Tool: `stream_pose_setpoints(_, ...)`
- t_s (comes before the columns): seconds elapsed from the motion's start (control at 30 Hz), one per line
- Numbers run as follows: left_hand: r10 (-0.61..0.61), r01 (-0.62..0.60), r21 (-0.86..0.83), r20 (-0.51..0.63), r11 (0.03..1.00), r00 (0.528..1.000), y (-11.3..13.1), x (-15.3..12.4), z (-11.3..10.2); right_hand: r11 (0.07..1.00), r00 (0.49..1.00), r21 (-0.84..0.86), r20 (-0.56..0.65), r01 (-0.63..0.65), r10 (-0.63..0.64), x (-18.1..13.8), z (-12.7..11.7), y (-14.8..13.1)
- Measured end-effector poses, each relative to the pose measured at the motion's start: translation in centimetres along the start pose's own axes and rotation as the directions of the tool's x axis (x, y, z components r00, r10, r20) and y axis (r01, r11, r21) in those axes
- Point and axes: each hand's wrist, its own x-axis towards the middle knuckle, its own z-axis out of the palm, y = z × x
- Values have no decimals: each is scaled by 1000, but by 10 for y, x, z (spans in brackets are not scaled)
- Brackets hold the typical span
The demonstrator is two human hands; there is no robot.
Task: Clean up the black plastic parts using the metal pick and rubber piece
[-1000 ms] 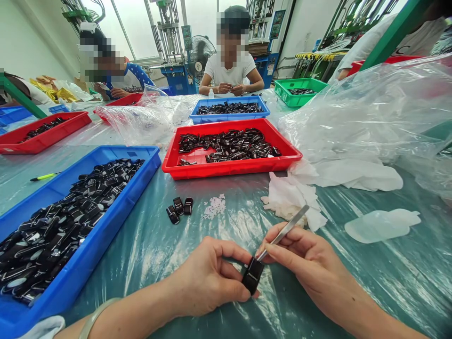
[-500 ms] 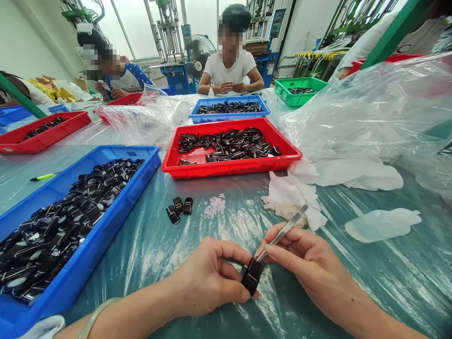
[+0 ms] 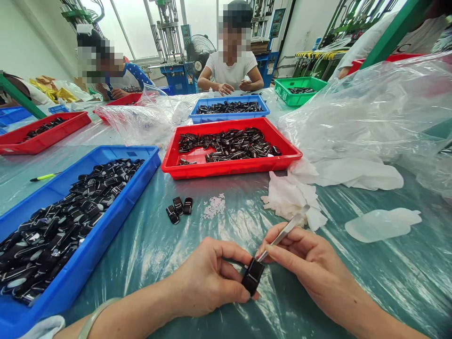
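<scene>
Between the fingers and thumb of my left hand [image 3: 212,278] is a small glossy black plastic part [image 3: 253,277], tilted above the table. My right hand [image 3: 300,263] pinches slim metal tweezers [image 3: 285,231], whose lower tip meets the upper edge of the black part. What the tip touches there is too small to make out. Farther up the table lie several loose black parts [image 3: 179,205], beside a scatter of tiny white bits [image 3: 213,206].
A blue tray [image 3: 141,188] heaped with black parts stands on the left. Ahead is a red tray [image 3: 233,166] of similar parts. White crumpled tissue [image 3: 294,197], a translucent bottle [image 3: 383,225] and plastic sheeting [image 3: 367,108] lie to the right. A co-worker [image 3: 231,66] sits opposite.
My hands, the black part and the tweezers stay almost where they were. Across the table, the co-worker's hands have moved apart.
</scene>
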Motion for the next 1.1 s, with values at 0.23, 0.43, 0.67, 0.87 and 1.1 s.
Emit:
stream_pose_setpoints(0.23, 85, -85, -7, 2, 996, 996, 0, 0, 0, 989, 979, -85, -150, 125, -136, 1, -19, -10)
stream_pose_setpoints(0.43, 153, -153, -51, 9, 987, 988, -2, 1, -1, 739, 988, -655, 104, 157, -118, 3, -30, -22)
stream_pose_setpoints(0.67, 226, -226, -73, -5, 971, 974, -1, 0, 0, 347, 941, -886, 226, 307, -253, 0, -26, 2)
stream_pose_setpoints(0.87, 276, -269, -173, 13, 947, 961, -3, 0, 2, 474, 802, -657, 391, 586, -451, -15, -19, -15)
stream_pose_setpoints(1.1, 357, -345, -151, 56, 926, 932, -3, -1, 2, 549, 727, -479, 397, 685, -560, -18, -5, -9)
